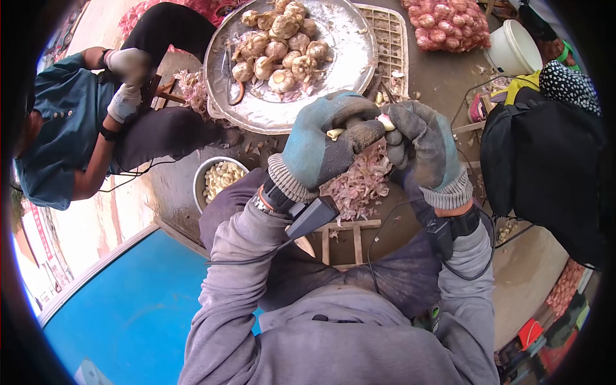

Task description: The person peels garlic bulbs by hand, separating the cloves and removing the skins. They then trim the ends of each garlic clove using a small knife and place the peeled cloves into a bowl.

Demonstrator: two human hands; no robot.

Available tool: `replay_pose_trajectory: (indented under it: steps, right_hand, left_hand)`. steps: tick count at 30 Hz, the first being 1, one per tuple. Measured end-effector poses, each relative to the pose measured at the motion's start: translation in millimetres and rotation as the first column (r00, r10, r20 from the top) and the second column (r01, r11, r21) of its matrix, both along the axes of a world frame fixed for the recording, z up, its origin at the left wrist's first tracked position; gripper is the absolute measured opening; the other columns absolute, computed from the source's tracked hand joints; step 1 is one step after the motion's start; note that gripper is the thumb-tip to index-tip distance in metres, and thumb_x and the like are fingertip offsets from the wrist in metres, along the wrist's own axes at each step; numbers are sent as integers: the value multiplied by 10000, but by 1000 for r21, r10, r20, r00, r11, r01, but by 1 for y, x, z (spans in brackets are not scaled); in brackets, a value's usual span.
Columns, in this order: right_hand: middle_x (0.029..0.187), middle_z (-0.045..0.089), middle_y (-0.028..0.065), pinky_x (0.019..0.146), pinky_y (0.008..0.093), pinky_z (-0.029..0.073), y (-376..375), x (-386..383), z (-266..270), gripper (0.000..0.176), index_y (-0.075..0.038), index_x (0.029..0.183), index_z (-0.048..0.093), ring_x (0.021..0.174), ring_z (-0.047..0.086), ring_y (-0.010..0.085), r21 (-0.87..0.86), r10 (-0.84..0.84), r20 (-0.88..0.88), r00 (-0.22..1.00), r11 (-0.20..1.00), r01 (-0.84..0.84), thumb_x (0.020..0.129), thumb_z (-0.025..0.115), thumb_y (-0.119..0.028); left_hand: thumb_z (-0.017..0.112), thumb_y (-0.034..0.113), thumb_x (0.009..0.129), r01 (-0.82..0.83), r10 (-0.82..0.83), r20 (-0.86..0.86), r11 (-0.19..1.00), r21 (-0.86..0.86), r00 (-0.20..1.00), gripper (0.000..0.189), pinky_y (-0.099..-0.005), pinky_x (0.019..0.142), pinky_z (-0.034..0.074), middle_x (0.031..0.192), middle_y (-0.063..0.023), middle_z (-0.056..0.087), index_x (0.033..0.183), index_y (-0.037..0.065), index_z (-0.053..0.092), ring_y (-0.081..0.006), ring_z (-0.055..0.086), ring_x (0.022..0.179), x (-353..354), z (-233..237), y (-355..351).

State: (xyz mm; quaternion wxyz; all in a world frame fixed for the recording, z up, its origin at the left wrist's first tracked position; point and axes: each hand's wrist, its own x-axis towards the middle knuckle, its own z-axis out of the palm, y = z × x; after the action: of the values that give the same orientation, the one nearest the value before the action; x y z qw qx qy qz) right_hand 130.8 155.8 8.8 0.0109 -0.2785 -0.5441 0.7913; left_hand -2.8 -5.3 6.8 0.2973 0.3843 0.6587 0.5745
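Note:
Both of my hands wear blue-and-grey work gloves and meet in front of me, just below the round metal tray (pixel 359 54). A garlic clove (pixel 386 122), pale with some pinkish skin, sits between the fingertips of my left hand (pixel 327 141) and my right hand (pixel 423 147). Another pale clove (pixel 335 133) is tucked within my left hand's curled fingers. My right hand's fingers are closed around the first clove's far end. On the tray lie whole garlic bulbs (pixel 282 48) and a pair of scissors (pixel 232 77). Beneath my hands is a heap of garlic skins (pixel 359 186).
A bowl (pixel 199 186) of peeled cloves (pixel 221 178) stands left of my knee. To the left sits a co-worker (pixel 64 122) in white gloves. A net sack of garlic (pixel 446 25), a white bucket (pixel 516 48) and a black bag (pixel 539 173) are on the right.

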Motion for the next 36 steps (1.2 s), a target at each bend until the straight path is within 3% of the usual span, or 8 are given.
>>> replay_pose_trajectory:
  steps: [3,10,19,21,24,28,30,36]
  right_hand:
    - [739,624,13,488,201,459,-6,-4,2,353,-3,1049,670,560,583,66,18,-104,13,995,994,104,989,659,-350]
    - [737,599,-4,475,202,449,-21,-7,7,318,-20,1028,679,539,546,58,136,-128,55,990,983,119,991,652,-335]
    - [723,592,-12,463,195,425,-5,2,-10,351,-14,1022,672,541,555,57,-202,-141,-12,990,970,136,972,678,-362]
    - [738,605,-11,465,197,424,-3,-1,-9,351,-16,1038,674,541,562,60,38,-160,-19,987,986,160,971,679,-360]
    - [745,616,-5,465,200,427,-11,0,-4,344,-12,1042,679,544,565,59,83,-194,-27,981,977,196,976,673,-349]
    - [750,625,-1,469,203,432,-13,-3,2,342,-6,1042,680,546,568,59,58,-177,12,984,983,176,980,668,-343]
    - [757,631,2,476,206,443,-9,-2,-3,341,-6,1043,679,554,576,62,68,-141,-41,989,987,143,982,664,-342]
    - [775,647,9,500,211,464,-11,-3,-10,341,-10,1042,679,588,600,76,23,-208,-60,976,977,210,980,669,-345]
  left_hand:
    - [783,108,836,-32,32,-6,999,-13,999,284,-282,781,510,940,-52,661,1071,-22,692,-125,623,861,5,-7,4]
    - [825,143,779,-85,89,41,991,-104,995,302,-333,749,498,864,-99,648,1013,8,691,-214,622,806,3,-5,-1]
    - [814,117,806,-21,21,34,1000,13,999,269,-318,819,514,935,-88,685,1024,8,700,-179,648,891,3,-3,5]
    - [754,88,869,17,-2,180,997,-81,984,277,-289,783,534,964,-60,699,1117,-11,679,-127,659,889,5,-1,5]
    - [728,132,904,2,50,393,992,-130,918,277,-293,738,556,943,-72,714,1132,-15,673,-145,679,843,4,-5,3]
    - [711,166,925,19,20,315,993,-121,949,283,-295,701,564,922,-75,722,1137,-17,674,-150,689,810,0,-7,0]
    - [714,183,922,8,62,516,991,-133,854,304,-290,711,561,943,-70,721,1147,-16,674,-146,688,825,1,-2,0]
    - [681,142,958,-118,119,562,992,-39,819,343,-265,530,570,958,-127,711,1217,-75,619,-167,694,735,10,-14,7]
